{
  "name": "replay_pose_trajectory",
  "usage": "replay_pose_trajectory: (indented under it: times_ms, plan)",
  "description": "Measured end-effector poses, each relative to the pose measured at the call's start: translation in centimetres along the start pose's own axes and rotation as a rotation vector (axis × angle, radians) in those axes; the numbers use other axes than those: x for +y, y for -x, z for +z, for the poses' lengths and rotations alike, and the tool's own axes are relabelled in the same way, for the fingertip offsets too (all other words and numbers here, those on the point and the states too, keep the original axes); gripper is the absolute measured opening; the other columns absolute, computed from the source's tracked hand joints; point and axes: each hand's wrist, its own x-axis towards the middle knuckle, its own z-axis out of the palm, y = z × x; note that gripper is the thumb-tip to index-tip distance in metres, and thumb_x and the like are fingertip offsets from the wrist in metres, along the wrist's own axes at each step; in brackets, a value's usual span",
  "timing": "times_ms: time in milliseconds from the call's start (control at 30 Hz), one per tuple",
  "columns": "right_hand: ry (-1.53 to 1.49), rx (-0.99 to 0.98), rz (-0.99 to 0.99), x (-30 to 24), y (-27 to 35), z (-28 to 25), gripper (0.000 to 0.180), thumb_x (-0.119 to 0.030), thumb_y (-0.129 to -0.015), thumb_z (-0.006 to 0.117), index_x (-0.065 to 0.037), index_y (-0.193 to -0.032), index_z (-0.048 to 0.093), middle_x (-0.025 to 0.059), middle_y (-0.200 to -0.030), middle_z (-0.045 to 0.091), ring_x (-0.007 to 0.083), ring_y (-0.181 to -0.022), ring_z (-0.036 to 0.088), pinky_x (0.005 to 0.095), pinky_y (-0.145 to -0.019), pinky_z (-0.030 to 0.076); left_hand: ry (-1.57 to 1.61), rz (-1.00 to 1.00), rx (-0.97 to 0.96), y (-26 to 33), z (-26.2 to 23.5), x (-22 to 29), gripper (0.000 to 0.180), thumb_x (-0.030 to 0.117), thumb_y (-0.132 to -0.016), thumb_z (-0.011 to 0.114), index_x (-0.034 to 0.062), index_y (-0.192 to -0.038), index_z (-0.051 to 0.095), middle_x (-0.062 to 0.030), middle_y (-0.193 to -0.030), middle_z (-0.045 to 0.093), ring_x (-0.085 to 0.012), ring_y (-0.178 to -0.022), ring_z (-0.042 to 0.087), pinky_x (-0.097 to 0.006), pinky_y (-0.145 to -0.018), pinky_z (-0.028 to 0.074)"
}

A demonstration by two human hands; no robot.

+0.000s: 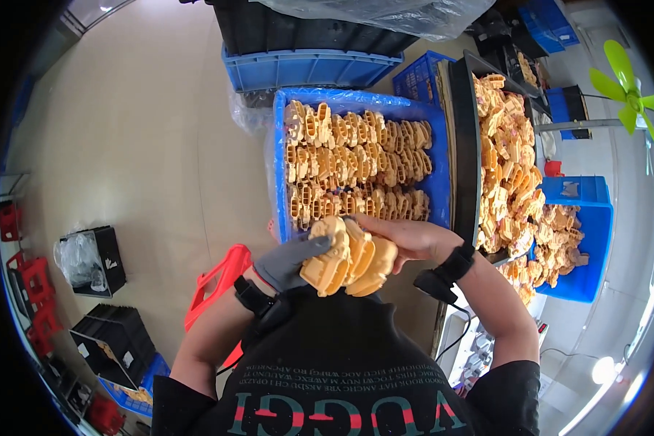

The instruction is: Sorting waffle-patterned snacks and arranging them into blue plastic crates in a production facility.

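Observation:
Close in front of my chest I hold a small stack of tan molded plastic parts point(350, 256), hollow pieces with ribbed edges. My left hand point(283, 263), in a grey glove, is closed around their left side, its thumb lying over the front piece. From the right, my bare right hand point(408, 237) grips the stack, with the thumb along the top and the other fingers partly hidden behind. Just beyond both hands stands a blue crate point(443, 145) lined with clear plastic film. Inside it, similar tan parts point(356, 161) stand on edge in tight rows.
To the right, a black tray point(466, 145) is heaped with loose tan parts; a blue bin point(596, 240) beyond holds more. Stacked crates point(309, 69) stand behind the lined crate. A red stool point(218, 285) is at my left, black crates point(112, 338) farther left. A green fan point(632, 98) is at upper right.

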Motion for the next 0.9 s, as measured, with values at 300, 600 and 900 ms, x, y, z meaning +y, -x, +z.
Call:
replay_pose_trajectory:
  times_ms: [300, 600, 900]
  plan:
    - [-0.687, -0.094, -0.344, 7.3, -2.9, 0.8, 0.055, -0.053, -0.092, 0.055, -0.014, -0.13, 0.048, 0.0019, -0.119, 0.055, 0.0147, -0.113, 0.048, 0.0354, -0.092, 0.041, 0.309, 0.018, 0.076, -0.1, -3.3, -0.5, 0.048, 0.025, -0.096, 0.057, 0.0036, -0.136, 0.041, -0.0125, -0.128, 0.054, -0.0233, -0.119, 0.055, -0.038, -0.103, 0.045]
    - [-0.548, 0.172, -0.445, 7.6, -11.4, 1.2, 0.095, -0.042, -0.084, 0.072, -0.009, -0.15, 0.012, 0.0086, -0.135, 0.044, 0.0168, -0.114, 0.05, 0.0341, -0.09, 0.045, 0.103, 0.032, 0.441, -5.4, -6.5, -1.7, 0.051, 0.036, -0.095, 0.057, 0.0124, -0.137, 0.041, -0.0067, -0.129, 0.053, -0.0212, -0.114, 0.057, -0.038, -0.095, 0.05]
    - [-0.566, 0.228, -0.612, 3.1, -19.0, -6.2, 0.094, -0.03, -0.087, 0.069, -0.002, -0.149, 0.004, 0.0146, -0.142, 0.035, 0.0219, -0.12, 0.049, 0.0355, -0.093, 0.048, -0.165, 0.205, 0.682, -12.9, -9.8, 3.2, 0.056, 0.042, -0.088, 0.066, 0.0181, -0.134, 0.045, -0.004, -0.114, 0.057, -0.0182, -0.107, 0.056, -0.036, -0.088, 0.049]
